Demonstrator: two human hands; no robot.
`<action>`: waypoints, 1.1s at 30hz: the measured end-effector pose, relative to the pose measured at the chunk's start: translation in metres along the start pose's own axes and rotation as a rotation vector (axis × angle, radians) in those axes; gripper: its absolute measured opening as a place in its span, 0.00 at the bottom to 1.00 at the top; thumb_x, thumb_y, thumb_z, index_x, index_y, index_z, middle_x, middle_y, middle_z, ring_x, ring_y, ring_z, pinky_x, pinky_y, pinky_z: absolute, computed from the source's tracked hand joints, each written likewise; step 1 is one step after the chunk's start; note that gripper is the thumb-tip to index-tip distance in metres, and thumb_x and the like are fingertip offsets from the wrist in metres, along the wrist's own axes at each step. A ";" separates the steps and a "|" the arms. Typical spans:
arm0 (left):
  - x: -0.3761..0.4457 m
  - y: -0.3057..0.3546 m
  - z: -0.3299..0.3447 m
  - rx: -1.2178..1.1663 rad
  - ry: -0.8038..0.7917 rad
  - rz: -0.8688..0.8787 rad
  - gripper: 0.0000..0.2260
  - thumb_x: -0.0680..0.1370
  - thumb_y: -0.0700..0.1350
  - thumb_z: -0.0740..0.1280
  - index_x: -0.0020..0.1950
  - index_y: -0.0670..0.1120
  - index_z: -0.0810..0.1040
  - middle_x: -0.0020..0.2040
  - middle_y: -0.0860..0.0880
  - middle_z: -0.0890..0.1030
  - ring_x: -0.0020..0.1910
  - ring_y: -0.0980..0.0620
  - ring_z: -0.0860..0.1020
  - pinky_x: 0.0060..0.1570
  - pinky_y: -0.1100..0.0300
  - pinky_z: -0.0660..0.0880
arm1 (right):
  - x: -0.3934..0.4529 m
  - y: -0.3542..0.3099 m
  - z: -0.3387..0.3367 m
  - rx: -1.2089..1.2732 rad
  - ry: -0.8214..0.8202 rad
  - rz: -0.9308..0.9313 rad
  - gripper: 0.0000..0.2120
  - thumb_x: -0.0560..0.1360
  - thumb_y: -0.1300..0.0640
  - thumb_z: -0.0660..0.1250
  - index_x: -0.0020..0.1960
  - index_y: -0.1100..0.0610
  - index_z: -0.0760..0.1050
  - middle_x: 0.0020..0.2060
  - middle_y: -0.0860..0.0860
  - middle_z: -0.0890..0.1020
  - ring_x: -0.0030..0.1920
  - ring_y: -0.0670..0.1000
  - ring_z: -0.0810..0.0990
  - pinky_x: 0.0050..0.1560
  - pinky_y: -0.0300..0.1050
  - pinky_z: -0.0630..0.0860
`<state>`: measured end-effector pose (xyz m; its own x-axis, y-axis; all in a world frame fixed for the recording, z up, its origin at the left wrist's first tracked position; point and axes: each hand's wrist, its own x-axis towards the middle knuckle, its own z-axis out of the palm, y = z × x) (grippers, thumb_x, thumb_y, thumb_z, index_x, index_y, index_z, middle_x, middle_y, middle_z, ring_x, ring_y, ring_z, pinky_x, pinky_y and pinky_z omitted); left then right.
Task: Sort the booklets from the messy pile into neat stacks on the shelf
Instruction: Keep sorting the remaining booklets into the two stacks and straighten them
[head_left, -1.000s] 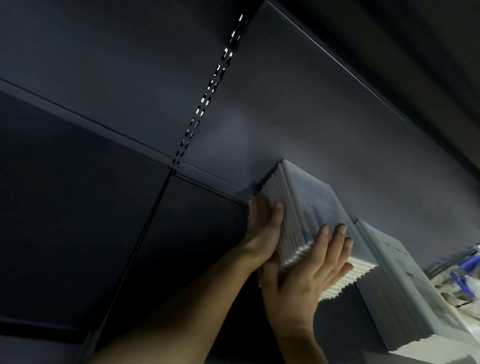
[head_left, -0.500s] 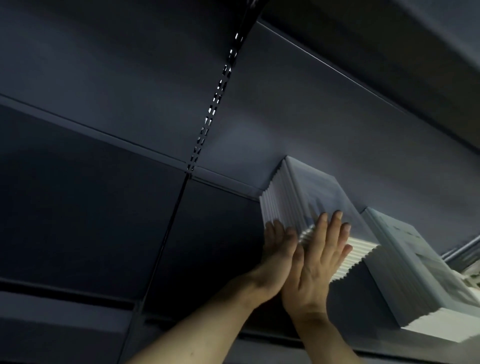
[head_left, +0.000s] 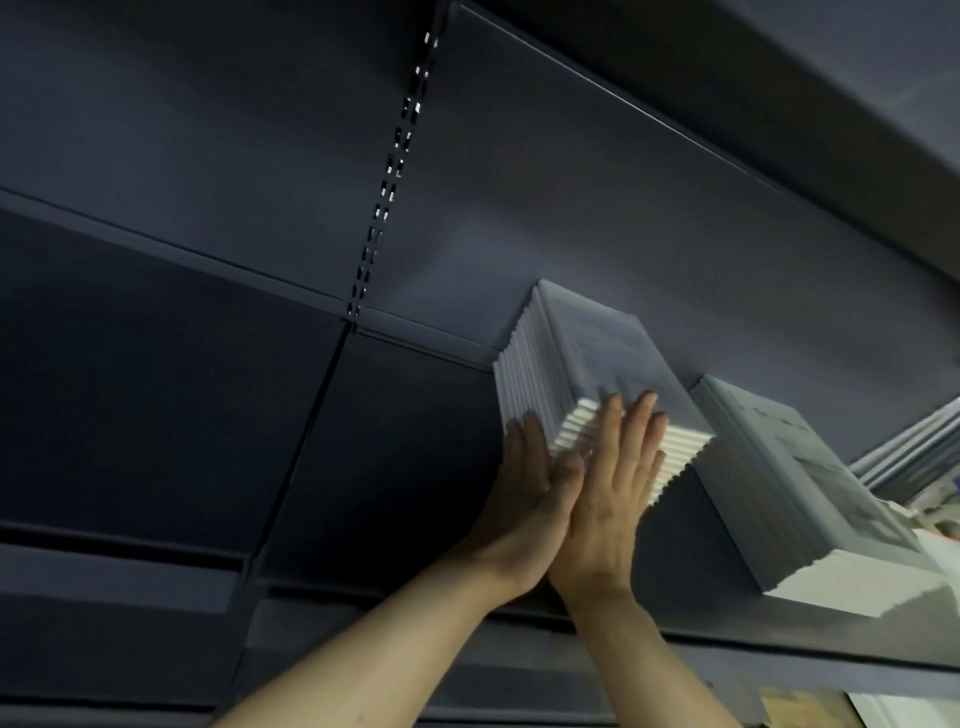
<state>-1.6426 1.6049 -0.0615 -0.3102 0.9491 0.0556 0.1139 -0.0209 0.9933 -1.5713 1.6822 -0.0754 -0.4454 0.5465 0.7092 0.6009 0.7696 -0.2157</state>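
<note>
booklets sit in a stack on dark shelf, back against the rear panel. both hands flat on it, fingers straight, gripping nothing: left hand presses the stack's left side, right hand lies across the white front edges. hands touch at the thumbs. 2nd stack just to the right, w/ more booklets behind it.
</note>
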 end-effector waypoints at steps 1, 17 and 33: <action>0.001 -0.001 0.001 0.035 0.001 0.008 0.37 0.76 0.68 0.43 0.77 0.53 0.30 0.77 0.58 0.29 0.75 0.61 0.31 0.76 0.55 0.37 | 0.000 0.002 0.003 -0.014 -0.001 -0.014 0.43 0.82 0.58 0.64 0.80 0.46 0.34 0.80 0.51 0.37 0.80 0.56 0.36 0.78 0.56 0.36; 0.033 0.000 0.022 0.114 0.413 0.439 0.33 0.83 0.50 0.60 0.80 0.53 0.43 0.81 0.56 0.46 0.79 0.58 0.45 0.77 0.45 0.53 | 0.007 0.034 -0.004 0.031 0.059 0.078 0.40 0.79 0.30 0.48 0.81 0.52 0.42 0.79 0.62 0.40 0.79 0.63 0.36 0.76 0.66 0.43; 0.039 -0.012 0.030 0.142 0.445 0.346 0.29 0.85 0.49 0.54 0.79 0.58 0.40 0.80 0.59 0.43 0.78 0.61 0.41 0.77 0.46 0.42 | 0.005 0.040 0.006 -0.009 0.031 0.045 0.49 0.77 0.51 0.69 0.80 0.54 0.35 0.77 0.64 0.34 0.76 0.67 0.31 0.74 0.73 0.43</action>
<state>-1.6275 1.6515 -0.0746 -0.5956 0.6704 0.4425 0.3957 -0.2346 0.8879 -1.5532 1.7174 -0.0845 -0.3976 0.5697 0.7192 0.6259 0.7416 -0.2414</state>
